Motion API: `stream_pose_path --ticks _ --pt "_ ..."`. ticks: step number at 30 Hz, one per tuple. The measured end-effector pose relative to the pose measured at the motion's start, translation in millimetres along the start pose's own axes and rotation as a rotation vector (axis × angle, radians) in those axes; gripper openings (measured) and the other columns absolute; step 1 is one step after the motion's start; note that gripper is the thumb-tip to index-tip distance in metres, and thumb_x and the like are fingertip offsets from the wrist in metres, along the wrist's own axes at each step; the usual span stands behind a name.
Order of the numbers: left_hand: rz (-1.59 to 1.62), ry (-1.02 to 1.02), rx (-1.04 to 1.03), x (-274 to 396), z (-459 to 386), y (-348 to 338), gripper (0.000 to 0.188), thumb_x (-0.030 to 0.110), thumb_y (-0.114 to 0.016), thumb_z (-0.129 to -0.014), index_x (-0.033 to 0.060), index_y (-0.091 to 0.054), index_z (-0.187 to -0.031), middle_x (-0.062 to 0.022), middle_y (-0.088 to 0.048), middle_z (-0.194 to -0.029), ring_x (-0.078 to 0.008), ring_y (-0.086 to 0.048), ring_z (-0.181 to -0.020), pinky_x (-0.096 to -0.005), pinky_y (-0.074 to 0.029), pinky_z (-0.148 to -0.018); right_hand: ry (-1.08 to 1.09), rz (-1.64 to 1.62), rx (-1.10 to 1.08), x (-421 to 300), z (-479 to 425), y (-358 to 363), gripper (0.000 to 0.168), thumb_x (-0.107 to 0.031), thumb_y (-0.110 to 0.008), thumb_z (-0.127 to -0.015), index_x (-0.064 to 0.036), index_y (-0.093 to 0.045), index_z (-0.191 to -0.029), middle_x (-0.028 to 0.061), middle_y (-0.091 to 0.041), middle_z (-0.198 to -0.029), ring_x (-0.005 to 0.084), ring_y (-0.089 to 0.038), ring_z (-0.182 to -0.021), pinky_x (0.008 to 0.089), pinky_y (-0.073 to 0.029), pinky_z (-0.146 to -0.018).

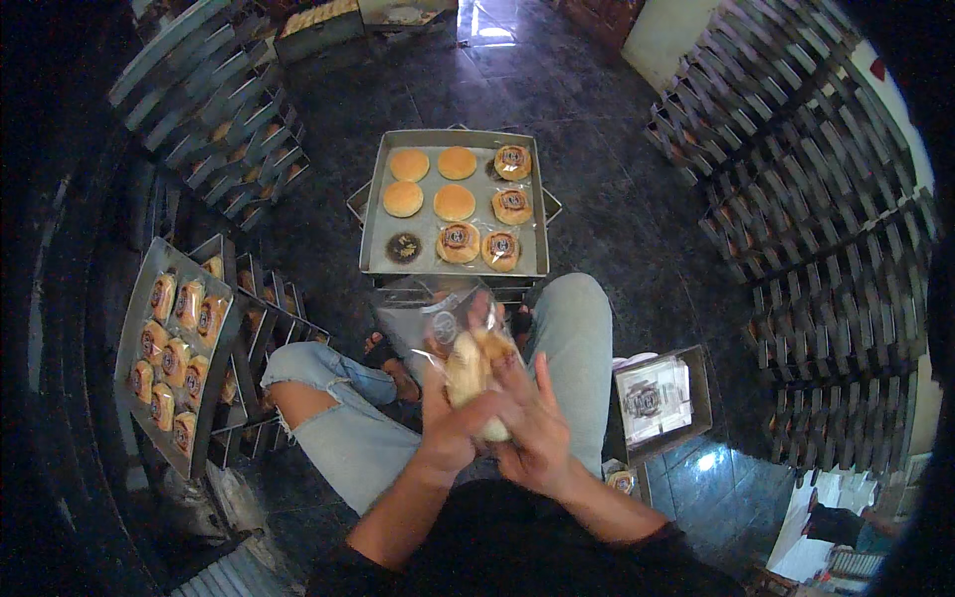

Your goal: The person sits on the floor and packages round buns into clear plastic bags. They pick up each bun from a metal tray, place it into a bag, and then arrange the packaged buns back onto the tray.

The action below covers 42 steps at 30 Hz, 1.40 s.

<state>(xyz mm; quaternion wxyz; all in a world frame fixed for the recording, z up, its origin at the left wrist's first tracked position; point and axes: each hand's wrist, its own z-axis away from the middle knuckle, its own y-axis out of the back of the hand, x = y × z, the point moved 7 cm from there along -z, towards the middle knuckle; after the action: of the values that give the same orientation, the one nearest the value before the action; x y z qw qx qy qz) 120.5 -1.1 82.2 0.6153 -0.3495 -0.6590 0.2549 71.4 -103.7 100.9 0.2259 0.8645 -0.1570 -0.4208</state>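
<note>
Over my lap, my left hand (pixel 448 433) and my right hand (pixel 537 436) are both on a pale bread bun (pixel 464 366), blurred by motion. A clear printed plastic bag (pixel 418 317) extends forward from the bun; how far the bun sits inside it cannot be told. Just beyond my hands is a square metal baking tray (pixel 380 277). On it are several bare round golden buns (pixel 454 202) and several buns in clear printed bags (pixel 458 242). A dark round item with pale bits (pixel 404 247) lies in the tray's near left corner.
At left, a tilted tray (pixel 216 287) of bagged buns tops stacked trays (pixel 250 328). A box (pixel 701 373) at right holds printed bags (pixel 649 403). Tray stacks (pixel 806 298) line the right, with another (pixel 224 134) at upper left. A person (pixel 835 522) appears at lower right.
</note>
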Motion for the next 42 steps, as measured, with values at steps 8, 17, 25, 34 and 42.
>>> stream_pose_path --ticks 8,17,25,34,42 --pt "-0.368 0.034 0.121 -6 10 36 0.07 0.026 -0.067 -0.091 0.001 -0.037 -0.149 -0.0239 -0.053 -0.141 -0.0346 -0.055 -0.13 -0.0469 -0.043 -0.112 -0.115 0.001 -0.034 13 -23 -33 0.066 -0.015 -0.08 -0.077 -0.007 -0.06 -0.139 0.0167 -0.047 -0.154 0.0351 -0.045 -0.143 0.0627 -0.016 -0.121" --pt "0.45 0.31 0.505 -43 10 85 0.056 0.043 -0.048 -0.096 0.0017 -0.052 -0.133 -0.0193 -0.062 -0.128 -0.0395 -0.061 -0.12 -0.0493 -0.052 -0.103 -0.23 -0.113 -0.219 9 25 -44 0.03 -0.021 -0.085 -0.075 -0.005 -0.066 -0.09 0.013 -0.067 -0.124 0.0349 -0.059 -0.124 0.0541 -0.037 -0.111" --pt "0.64 0.648 0.264 -68 37 32 0.068 0.056 -0.045 -0.101 0.0039 -0.048 -0.144 -0.018 -0.056 -0.142 -0.0343 -0.056 -0.131 -0.0544 -0.042 -0.112 -0.148 -0.054 -0.08 44 28 54 0.034 -0.004 -0.083 -0.074 -0.003 -0.075 -0.107 0.0174 -0.072 -0.105 0.0252 -0.07 -0.085 0.0309 -0.055 -0.071" --pt "-1.159 -0.184 -0.104 -50 7 32 0.038 0.006 -0.074 -0.086 -0.0006 -0.066 -0.123 -0.0165 -0.068 -0.116 -0.0286 -0.067 -0.105 -0.0365 -0.051 -0.094 -0.666 -0.304 0.517 90 56 76 0.016 0.005 -0.064 -0.094 0.004 -0.072 -0.108 0.0171 -0.074 -0.104 0.0105 -0.063 -0.064 0.0231 -0.052 -0.053" --pt "-0.74 0.002 0.176 -68 -6 44 0.009 0.005 -0.071 -0.092 0.0007 -0.064 -0.096 -0.0048 -0.066 -0.094 -0.0159 -0.062 -0.089 -0.0307 -0.05 -0.083 -0.811 -0.216 0.445 96 64 92 0.007 -0.004 -0.072 -0.091 0.003 -0.071 -0.093 0.0099 -0.072 -0.082 0.0092 -0.06 -0.058 0.024 -0.051 -0.052"
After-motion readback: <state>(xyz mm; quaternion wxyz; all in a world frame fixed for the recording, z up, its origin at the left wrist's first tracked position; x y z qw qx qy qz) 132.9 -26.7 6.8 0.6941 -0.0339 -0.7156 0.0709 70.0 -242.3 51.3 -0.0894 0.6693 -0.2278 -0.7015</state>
